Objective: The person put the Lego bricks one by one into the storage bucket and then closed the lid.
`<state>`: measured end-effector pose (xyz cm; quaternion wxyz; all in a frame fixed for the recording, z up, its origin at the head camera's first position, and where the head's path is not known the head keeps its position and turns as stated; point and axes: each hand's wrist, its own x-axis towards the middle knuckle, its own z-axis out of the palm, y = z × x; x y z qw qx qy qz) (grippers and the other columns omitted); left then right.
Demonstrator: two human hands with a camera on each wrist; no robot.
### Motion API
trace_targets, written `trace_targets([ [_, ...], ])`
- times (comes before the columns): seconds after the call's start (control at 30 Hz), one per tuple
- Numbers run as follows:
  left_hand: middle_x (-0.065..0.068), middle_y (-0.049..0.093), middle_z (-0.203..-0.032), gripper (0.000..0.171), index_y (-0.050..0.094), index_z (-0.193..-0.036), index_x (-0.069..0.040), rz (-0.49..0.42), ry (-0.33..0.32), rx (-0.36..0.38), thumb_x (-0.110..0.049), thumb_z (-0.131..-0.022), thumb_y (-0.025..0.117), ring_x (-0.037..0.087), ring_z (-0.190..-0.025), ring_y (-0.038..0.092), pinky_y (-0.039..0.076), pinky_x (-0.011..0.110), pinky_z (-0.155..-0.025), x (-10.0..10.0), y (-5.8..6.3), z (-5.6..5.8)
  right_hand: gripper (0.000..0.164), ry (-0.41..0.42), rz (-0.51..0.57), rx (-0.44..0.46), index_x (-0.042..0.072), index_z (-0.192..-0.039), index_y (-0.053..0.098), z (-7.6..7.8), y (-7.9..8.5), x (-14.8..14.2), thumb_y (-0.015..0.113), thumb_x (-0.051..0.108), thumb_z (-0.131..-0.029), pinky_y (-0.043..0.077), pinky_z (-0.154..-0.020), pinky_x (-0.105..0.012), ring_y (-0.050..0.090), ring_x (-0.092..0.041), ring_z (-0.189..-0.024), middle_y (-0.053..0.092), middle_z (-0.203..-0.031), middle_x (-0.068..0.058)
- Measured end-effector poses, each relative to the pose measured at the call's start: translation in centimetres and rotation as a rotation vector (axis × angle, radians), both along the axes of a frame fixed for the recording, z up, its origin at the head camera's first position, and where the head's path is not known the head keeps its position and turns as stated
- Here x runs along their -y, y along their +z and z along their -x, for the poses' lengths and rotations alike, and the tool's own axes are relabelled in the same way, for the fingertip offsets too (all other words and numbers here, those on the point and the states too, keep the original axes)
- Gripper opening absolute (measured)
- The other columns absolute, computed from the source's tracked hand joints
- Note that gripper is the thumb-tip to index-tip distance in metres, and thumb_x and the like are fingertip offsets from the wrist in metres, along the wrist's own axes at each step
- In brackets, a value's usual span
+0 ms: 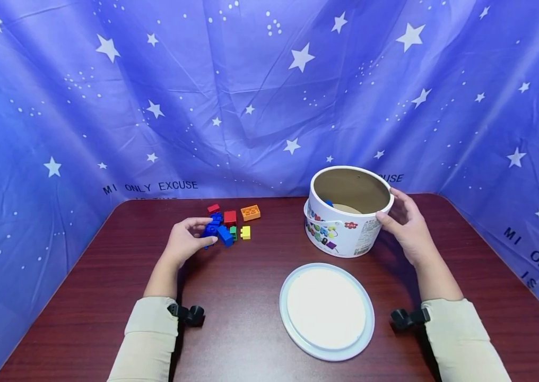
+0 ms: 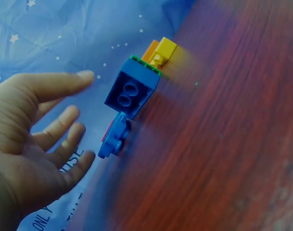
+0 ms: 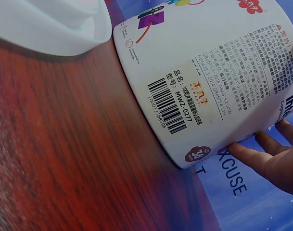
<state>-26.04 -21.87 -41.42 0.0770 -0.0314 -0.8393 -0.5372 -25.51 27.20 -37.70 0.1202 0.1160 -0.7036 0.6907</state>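
My left hand (image 1: 185, 241) is over the left edge of a small pile of toy bricks, its thumb and fingers spread about blue bricks (image 1: 211, 229). In the left wrist view a gap shows between its fingers and a blue brick (image 2: 132, 89), with nothing in the palm. With thumb and fingers spread, my right hand (image 1: 408, 225) rests on the outer right side of a white toy bucket (image 1: 331, 233). The bucket stands upright without its lid; a bit of a blue piece (image 1: 329, 203) shows inside. In the right wrist view, extended fingers (image 3: 254, 159) touch its printed wall.
Red (image 1: 229, 218), orange (image 1: 251, 213), green (image 1: 233, 233) and yellow (image 1: 245, 233) bricks lie close to the blue ones. A round white lid (image 1: 327, 310) lies in front of the bucket. A starry blue curtain (image 1: 250, 95) hangs behind the dark red table (image 1: 236, 318).
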Motion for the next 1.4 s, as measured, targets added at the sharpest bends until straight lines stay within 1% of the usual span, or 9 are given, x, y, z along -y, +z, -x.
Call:
trace_targets([
  [0.17,0.022,0.051,-0.135,0.059,0.063,-0.128,-0.004,0.083,0.020,0.068,-0.006,-0.073,0.085,0.044,-0.118,0.053,0.047,0.053,-0.097,0.4,-0.6,0.1,0.069,-0.001,-0.003,0.003,0.006,-0.152,0.027,0.1,-0.1,-0.1,0.063,0.002,-0.093,0.053,-0.079,-0.015,0.042,-0.030,-0.122,0.037,-0.138,-0.020],
  [0.3,0.022,0.053,-0.135,0.062,0.061,-0.131,-0.005,0.114,0.012,0.107,-0.007,-0.074,0.084,0.042,-0.123,0.050,0.045,0.053,-0.100,0.6,-1.0,0.3,0.069,-0.002,-0.005,0.002,0.006,-0.152,0.027,0.1,-0.1,-0.1,0.063,0.002,-0.093,0.053,-0.078,-0.016,0.043,-0.030,-0.122,0.037,-0.138,-0.019],
  [0.47,0.025,0.061,-0.124,0.056,0.060,-0.130,0.000,0.159,-0.006,0.077,-0.002,-0.077,0.079,0.039,-0.116,0.057,0.049,0.050,-0.096,0.7,-1.2,0.4,0.069,-0.001,-0.009,-0.007,0.006,-0.151,0.028,0.1,0.0,-0.1,0.063,0.002,-0.093,0.053,-0.078,-0.016,0.045,-0.027,-0.120,0.043,-0.134,-0.012],
  [0.57,0.027,0.063,-0.120,0.051,0.060,-0.128,0.003,0.171,-0.008,0.060,0.003,-0.079,0.074,0.039,-0.109,0.061,0.055,0.045,-0.086,0.9,-1.3,0.3,0.068,-0.001,-0.011,-0.009,0.006,-0.151,0.028,0.1,-0.1,-0.1,0.063,0.002,-0.093,0.053,-0.078,-0.016,0.047,-0.023,-0.118,0.044,-0.133,-0.010],
  [0.73,0.029,0.061,-0.120,0.050,0.060,-0.128,0.006,0.120,0.015,0.088,0.006,-0.079,0.072,0.037,-0.103,0.061,0.058,0.031,-0.070,1.3,-1.5,0.3,0.067,-0.001,-0.013,-0.005,0.007,-0.151,0.029,0.1,-0.1,-0.2,0.063,0.002,-0.093,0.053,-0.078,-0.016,0.048,-0.016,-0.114,0.043,-0.134,-0.012],
  [0.93,0.028,0.062,-0.121,0.050,0.060,-0.127,0.007,0.052,0.047,0.096,0.005,-0.079,0.074,0.034,-0.101,0.062,0.054,0.022,-0.076,1.8,-1.4,0.3,0.067,0.002,-0.019,-0.007,0.006,-0.151,0.029,0.0,-0.1,-0.1,0.063,0.003,-0.093,0.053,-0.078,-0.016,0.047,-0.020,-0.117,0.040,-0.136,-0.017],
  [1.1,0.028,0.062,-0.120,0.051,0.060,-0.128,0.006,-0.019,0.067,0.086,0.004,-0.079,0.075,0.028,-0.099,0.062,0.051,0.014,-0.074,1.8,-1.0,0.2,0.068,0.003,-0.016,-0.006,0.005,-0.151,0.028,0.1,0.0,-0.1,0.063,0.002,-0.093,0.053,-0.078,-0.016,0.047,-0.022,-0.118,0.039,-0.137,-0.019],
  [1.27,0.027,0.062,-0.119,0.053,0.060,-0.128,0.005,-0.108,0.084,0.079,0.006,-0.078,0.075,0.019,-0.093,0.062,0.051,0.013,-0.075,1.6,-0.5,0.1,0.068,0.004,-0.014,-0.009,0.005,-0.151,0.028,0.0,-0.1,-0.2,0.063,0.002,-0.093,0.052,-0.079,-0.015,0.046,-0.023,-0.119,0.042,-0.135,-0.015],
  [1.4,0.025,0.062,-0.118,0.053,0.062,-0.128,0.004,-0.145,0.090,0.067,0.007,-0.077,0.076,0.012,-0.090,0.062,0.052,0.012,-0.077,1.5,-0.2,0.0,0.068,0.007,-0.013,-0.016,0.003,-0.151,0.028,0.0,-0.1,-0.2,0.062,0.001,-0.093,0.052,-0.079,-0.016,0.048,-0.018,-0.116,0.044,-0.133,-0.012],
])
